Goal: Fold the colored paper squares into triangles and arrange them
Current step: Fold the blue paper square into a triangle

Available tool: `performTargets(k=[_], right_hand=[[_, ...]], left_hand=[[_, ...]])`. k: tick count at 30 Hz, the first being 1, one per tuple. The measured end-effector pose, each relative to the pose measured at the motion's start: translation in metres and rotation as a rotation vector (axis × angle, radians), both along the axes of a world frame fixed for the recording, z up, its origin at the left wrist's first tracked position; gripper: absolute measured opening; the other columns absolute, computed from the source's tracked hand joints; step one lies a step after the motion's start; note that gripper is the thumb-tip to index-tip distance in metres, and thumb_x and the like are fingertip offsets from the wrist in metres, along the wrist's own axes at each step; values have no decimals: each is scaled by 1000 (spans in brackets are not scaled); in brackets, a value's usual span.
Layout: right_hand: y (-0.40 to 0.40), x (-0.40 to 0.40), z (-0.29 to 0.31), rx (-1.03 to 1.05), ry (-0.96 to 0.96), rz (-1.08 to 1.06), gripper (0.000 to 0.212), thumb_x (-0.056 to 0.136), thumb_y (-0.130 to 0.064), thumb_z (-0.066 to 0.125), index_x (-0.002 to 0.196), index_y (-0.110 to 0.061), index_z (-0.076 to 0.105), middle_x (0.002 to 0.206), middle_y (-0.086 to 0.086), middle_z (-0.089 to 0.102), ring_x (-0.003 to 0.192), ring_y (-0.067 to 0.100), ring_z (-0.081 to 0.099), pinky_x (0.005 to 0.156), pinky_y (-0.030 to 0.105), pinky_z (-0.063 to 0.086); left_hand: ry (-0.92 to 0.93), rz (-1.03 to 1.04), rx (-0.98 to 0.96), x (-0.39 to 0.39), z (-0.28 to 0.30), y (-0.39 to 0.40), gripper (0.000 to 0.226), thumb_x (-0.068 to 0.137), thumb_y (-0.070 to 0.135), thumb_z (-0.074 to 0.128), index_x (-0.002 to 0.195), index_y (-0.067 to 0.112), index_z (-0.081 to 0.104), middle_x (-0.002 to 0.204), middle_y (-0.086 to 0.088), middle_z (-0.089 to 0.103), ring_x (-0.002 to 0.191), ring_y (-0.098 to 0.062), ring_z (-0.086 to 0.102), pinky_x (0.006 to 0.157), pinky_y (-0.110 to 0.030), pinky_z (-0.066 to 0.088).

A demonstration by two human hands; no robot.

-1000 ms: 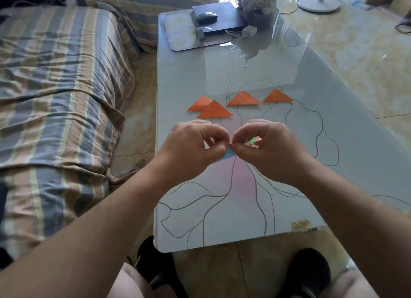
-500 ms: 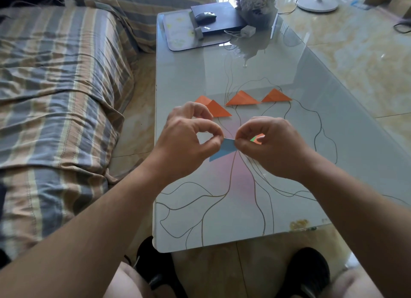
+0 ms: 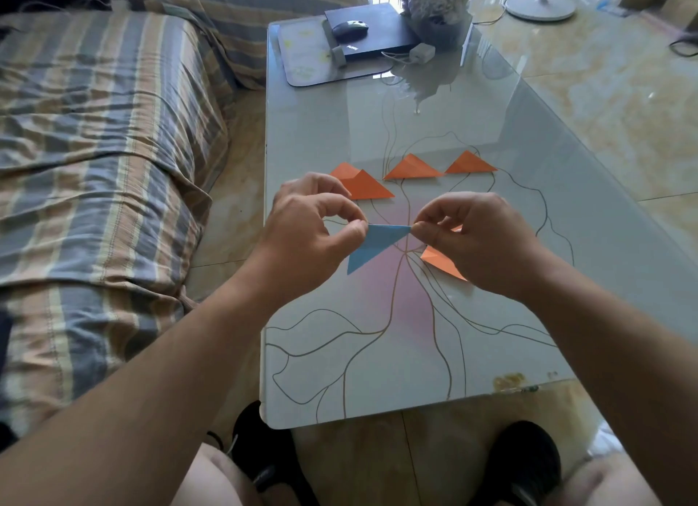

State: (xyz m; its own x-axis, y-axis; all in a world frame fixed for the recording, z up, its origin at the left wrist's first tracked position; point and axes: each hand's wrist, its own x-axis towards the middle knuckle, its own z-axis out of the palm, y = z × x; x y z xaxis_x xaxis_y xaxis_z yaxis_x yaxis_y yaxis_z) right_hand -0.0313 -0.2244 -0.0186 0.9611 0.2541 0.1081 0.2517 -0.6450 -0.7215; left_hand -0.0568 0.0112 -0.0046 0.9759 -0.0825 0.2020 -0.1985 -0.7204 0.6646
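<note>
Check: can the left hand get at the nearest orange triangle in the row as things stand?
Probably not yet: the left hand is beside that orange triangle, nothing between, but it pinches the blue paper.

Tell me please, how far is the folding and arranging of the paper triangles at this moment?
Done: four orange triangles lie folded on the glass table, two of them overlapping. In hand: the left hand and right hand pinch a blue paper, already triangular. Left: placing it, and the orange paper under the right hand.

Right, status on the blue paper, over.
Left hand and right hand pinch blue triangle above table. Four orange triangles laid out. Nothing blocking.
</note>
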Motion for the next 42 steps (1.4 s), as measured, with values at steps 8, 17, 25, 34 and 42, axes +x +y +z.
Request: performTargets(k=[8,17,25,34,42], right_hand=[[2,-1,-1,-1,66,10,22,96,-35,66,73,-35,65,79,-9,67,71,12,60,64,30,48],[0,-4,5,236,281,49,13,95,-22,73,82,-19,72,67,3,58,49,12,41,47,24,35],[2,-5,9,428,340,81,12,94,-13,74,83,-12,74,86,32,65,70,23,51,65,32,43],[10,-12,5,383,384,112,17,88,-5,76,72,-9,71,61,7,47,55,18,34,48,26,24],[12,-13,4,368,395,111,14,87,-5,75,74,-5,71,57,3,43,51,14,31,46,25,24]], left_hand=[[54,9,-31,3,-4,1,17,91,36,71,75,42,68,109,21,61,119,-8,48,99,-29,39],[172,2,-142,5,-6,4,16,91,29,72,76,33,73,109,15,65,110,-1,58,95,-30,49],[393,26,-465,5,-6,-3,15,75,37,66,79,25,75,89,-9,72,82,-21,55,77,-39,44],[111,-153,-168,-1,-9,-11,3,87,36,80,89,34,80,108,21,68,114,1,59,99,-24,46],[67,-198,-44,-4,-13,-15,6,89,35,78,84,39,78,103,23,66,116,-6,55,101,-31,46]])
